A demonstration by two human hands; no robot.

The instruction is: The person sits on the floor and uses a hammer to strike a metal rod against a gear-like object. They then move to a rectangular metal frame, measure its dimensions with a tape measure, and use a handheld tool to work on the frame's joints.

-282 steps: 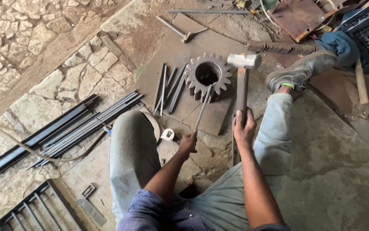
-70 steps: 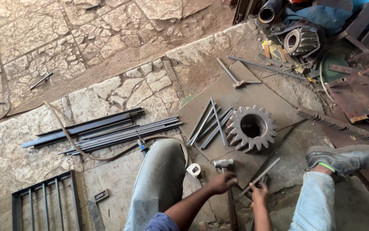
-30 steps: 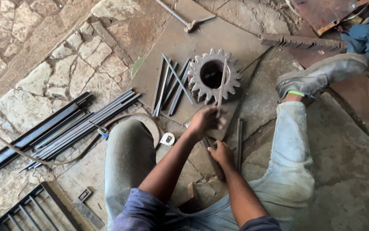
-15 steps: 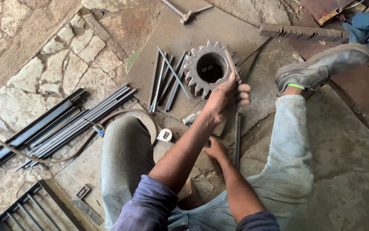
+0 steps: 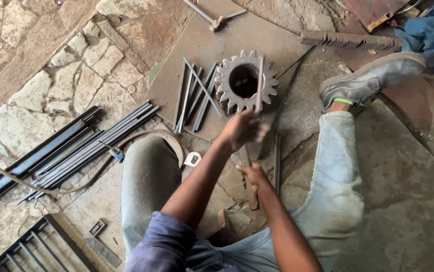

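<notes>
My left hand (image 5: 241, 129) grips the lower end of a thin metal rod (image 5: 260, 79), which lies across the right side of a rusty toothed gear (image 5: 229, 95). The gear rests on a flat steel plate (image 5: 212, 48). Just behind it, my right hand (image 5: 252, 176) is closed around a wooden hammer handle (image 5: 252, 200). The hammer's head is blurred near my left hand. I sit on the ground with my knees on either side of the work.
Several short flat bars (image 5: 192, 95) lie left of the gear and another rod (image 5: 276, 161) by my right leg. Long steel bars (image 5: 76, 148) and a grille frame (image 5: 28, 247) lie at left. My shoe (image 5: 373, 83), a toothed bar (image 5: 348, 40), a blue cloth (image 5: 428, 35) and a second hammer (image 5: 217, 20) lie beyond.
My left hand pulled back from the gear's edge and now holds the rod laid over the gear. My right hand stays low on the hammer handle.
</notes>
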